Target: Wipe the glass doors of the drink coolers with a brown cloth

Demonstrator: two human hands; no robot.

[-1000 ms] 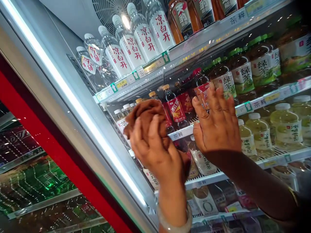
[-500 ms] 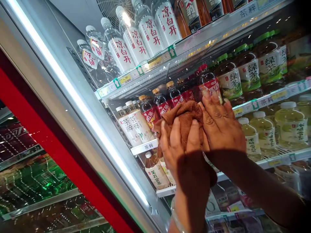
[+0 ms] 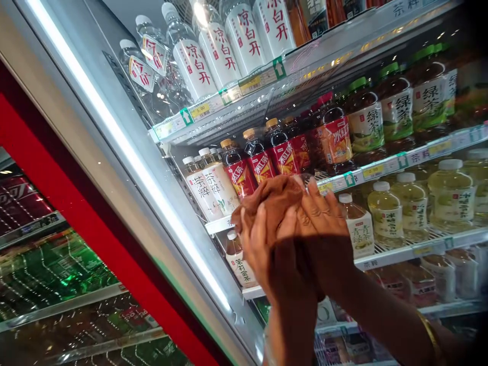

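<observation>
A crumpled brown cloth (image 3: 272,198) is bunched up in front of the bottle shelves, seemingly against the clear front of a drinks fridge. My left hand (image 3: 267,254) has bent fingers pressed over the cloth's lower part, gripping it. Against the cloth's right side lies my right hand (image 3: 326,223), its fingers stretched out nearly flat. The two hands touch or overlap at the thumbs, and shadow hides their lower parts. Behind them stand red-labelled tea bottles (image 3: 284,152) and a pale-labelled tea bottle (image 3: 360,234).
Clear water bottles (image 3: 232,43) fill the top shelf. Green-capped tea bottles (image 3: 398,107) stand right, above yellowish drink bottles (image 3: 415,203). A bright light strip (image 3: 125,152) runs diagonally along the fridge side, beside a red frame (image 3: 76,223). Green bottles (image 3: 61,274) lie beyond it.
Both hands and the cloth have moved down and a little left across the front. The right hand has drawn closer to the left, uncovering a red-labelled bottle. The view has shifted slightly.
</observation>
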